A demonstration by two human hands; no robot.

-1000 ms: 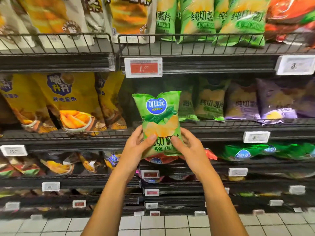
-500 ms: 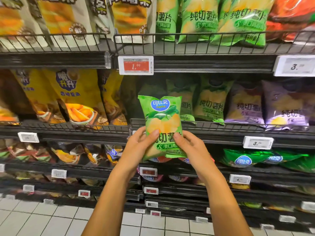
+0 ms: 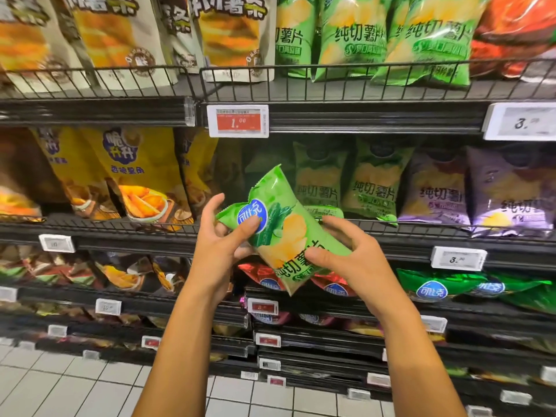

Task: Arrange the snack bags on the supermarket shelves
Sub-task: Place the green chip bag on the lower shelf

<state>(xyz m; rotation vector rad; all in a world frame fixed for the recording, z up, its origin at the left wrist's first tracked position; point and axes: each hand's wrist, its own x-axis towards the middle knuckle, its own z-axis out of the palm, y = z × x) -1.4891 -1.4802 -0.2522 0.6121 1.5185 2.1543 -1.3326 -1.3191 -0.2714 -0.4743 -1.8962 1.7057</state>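
Both hands hold a glossy green crisp bag with a blue round logo [image 3: 282, 233], tilted with its top end toward the upper left, in front of the black wire-fronted middle shelf [image 3: 421, 233]. The left hand [image 3: 222, 248] pinches its upper end, thumb on the logo; the right hand [image 3: 352, 260] grips its lower part. Matching green bags [image 3: 373, 185] stand just behind.
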